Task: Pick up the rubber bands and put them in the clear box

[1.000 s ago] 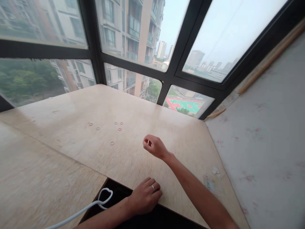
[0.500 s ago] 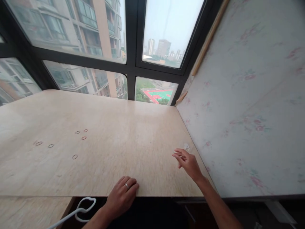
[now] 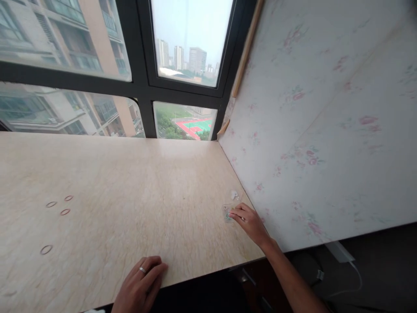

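Note:
My right hand is at the right of the stone-look surface, thumb and fingers pinched at a small clear plastic packet with something greenish in it. What the fingertips grip is too small to make out. A small white item lies just beyond the packet. My left hand, with a ring on one finger, rests at the front edge, fingers curled; nothing shows in it. Thin bands lie at the left: a dark one, two reddish ones and a brownish one nearer the front.
A dark-framed window borders the back of the surface. The floral wall rises along its right side. Below the edge at the lower right are a white power adapter and its cable.
The view has turned to the right, so two bands at the far left have left it. The clear packet now shows at my right fingertips, which point further down.

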Demonstrator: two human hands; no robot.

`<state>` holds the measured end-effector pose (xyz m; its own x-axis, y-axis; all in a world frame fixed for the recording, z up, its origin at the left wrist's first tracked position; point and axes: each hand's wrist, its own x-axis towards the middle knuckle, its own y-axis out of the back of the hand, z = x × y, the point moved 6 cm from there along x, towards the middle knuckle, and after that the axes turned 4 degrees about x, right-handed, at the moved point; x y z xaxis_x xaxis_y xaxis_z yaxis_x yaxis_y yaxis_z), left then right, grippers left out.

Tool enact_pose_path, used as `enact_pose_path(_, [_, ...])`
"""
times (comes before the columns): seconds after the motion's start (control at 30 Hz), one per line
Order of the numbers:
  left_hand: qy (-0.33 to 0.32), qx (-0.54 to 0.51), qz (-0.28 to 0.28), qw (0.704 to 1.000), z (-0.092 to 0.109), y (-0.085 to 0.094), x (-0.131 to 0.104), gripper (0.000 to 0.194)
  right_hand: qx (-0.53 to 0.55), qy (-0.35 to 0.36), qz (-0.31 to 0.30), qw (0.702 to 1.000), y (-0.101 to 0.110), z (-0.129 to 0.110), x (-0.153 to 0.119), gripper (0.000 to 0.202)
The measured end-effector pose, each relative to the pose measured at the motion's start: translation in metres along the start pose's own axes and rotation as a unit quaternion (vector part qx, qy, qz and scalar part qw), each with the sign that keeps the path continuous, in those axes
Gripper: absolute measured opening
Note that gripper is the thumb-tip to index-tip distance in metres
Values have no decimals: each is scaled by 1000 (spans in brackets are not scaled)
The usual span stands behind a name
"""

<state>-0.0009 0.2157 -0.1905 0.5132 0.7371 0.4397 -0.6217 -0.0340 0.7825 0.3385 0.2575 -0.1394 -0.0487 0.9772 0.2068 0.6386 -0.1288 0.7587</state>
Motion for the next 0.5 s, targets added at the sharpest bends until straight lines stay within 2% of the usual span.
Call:
enact_pose_path(0.23, [6, 11, 21, 1000, -2, -3, -1, 20, 10, 6, -4, 1000, 1, 10, -2, 29])
enact_pose_path(0.37, [6, -4, 30, 1000, -1, 2, 4, 20, 33, 3, 2, 999, 3, 6, -9, 27])
enact_pose_path(0.43, [8, -21, 14, 1000, -7, 4, 5, 20, 53, 6, 5, 999, 1, 1, -15, 26])
enact_pose_path(0.5, [29, -20, -4, 999, -24, 7, 3, 20, 80, 8, -1, 997, -7, -5, -23, 25])
